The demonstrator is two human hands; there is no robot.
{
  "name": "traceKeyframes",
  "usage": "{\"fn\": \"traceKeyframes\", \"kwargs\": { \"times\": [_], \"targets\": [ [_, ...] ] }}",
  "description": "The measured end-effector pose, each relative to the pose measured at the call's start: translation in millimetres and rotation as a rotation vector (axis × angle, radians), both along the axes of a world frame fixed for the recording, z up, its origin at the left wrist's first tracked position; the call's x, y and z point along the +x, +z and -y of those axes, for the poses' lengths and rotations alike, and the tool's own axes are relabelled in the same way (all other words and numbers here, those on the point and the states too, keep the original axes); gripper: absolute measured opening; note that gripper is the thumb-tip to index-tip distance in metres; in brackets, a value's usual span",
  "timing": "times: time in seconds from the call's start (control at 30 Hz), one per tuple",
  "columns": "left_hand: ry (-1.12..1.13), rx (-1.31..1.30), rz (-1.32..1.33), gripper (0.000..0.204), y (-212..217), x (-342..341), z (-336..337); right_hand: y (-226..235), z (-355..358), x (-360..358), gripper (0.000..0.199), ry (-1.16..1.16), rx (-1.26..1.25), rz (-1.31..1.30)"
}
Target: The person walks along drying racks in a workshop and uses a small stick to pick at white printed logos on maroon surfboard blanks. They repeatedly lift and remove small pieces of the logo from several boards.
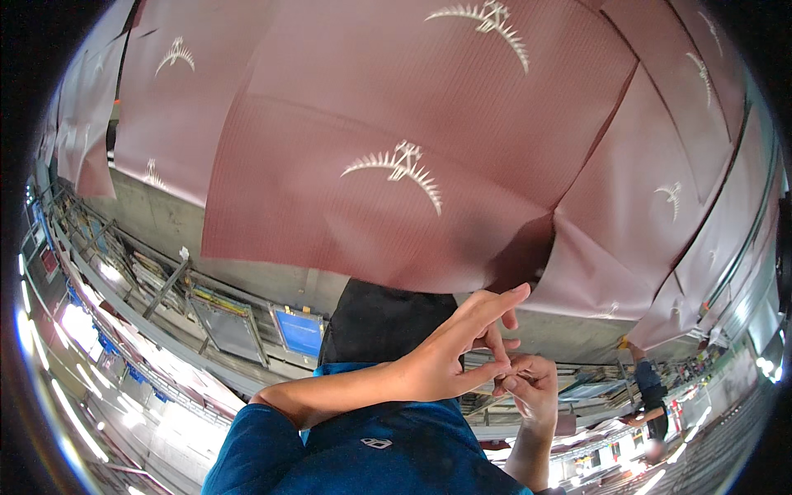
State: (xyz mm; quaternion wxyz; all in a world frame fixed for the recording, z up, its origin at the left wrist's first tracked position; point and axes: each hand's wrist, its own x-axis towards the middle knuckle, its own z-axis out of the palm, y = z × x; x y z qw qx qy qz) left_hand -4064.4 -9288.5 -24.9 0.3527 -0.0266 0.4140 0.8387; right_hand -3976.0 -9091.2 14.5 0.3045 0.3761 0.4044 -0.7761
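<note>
Both my hands meet in front of my body, just below the near edge of a maroon sheet [371, 239] with white curved, spiky printed motifs. My left hand [462, 346] has its index finger stretched out toward the sheet's edge, while its thumb and a bent finger come together beside the right fingertips. My right hand [535, 386] is closed in a pinch with bent fingers. Whatever lies between the fingertips is too small or hidden to make out. A dark shadow falls on the sheet just above my hands.
More maroon printed sheets [652, 206] hang over the long table at right, others [169, 99] at left. Frames and boards, including a blue-panelled frame [299, 332], stand beneath. Another person [650, 388] stands at the far right.
</note>
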Motion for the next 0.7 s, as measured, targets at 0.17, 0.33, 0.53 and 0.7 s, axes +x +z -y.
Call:
{"fn": "traceKeyframes", "kwargs": {
  "times": [0.17, 0.33, 0.53, 0.7],
  "targets": [
    [0.034, -0.068, -0.027, 0.09, 5, 31, 29, -4, 22, 18, 0.009, 0.093, -0.008, 0.025],
    [0.029, -0.085, -0.036, 0.088, 7, 45, 39, -5, 35, 32, 0.01, 0.092, 0.012, 0.001],
    [0.026, -0.113, -0.103, 0.087, 7, 42, 56, -7, 56, 26, 0.012, 0.087, 0.043, -0.032],
    [0.028, -0.174, -0.112, 0.084, 0, 48, 98, -14, 93, 17, 0.014, 0.193, 0.093, -0.042]
  ]
}}
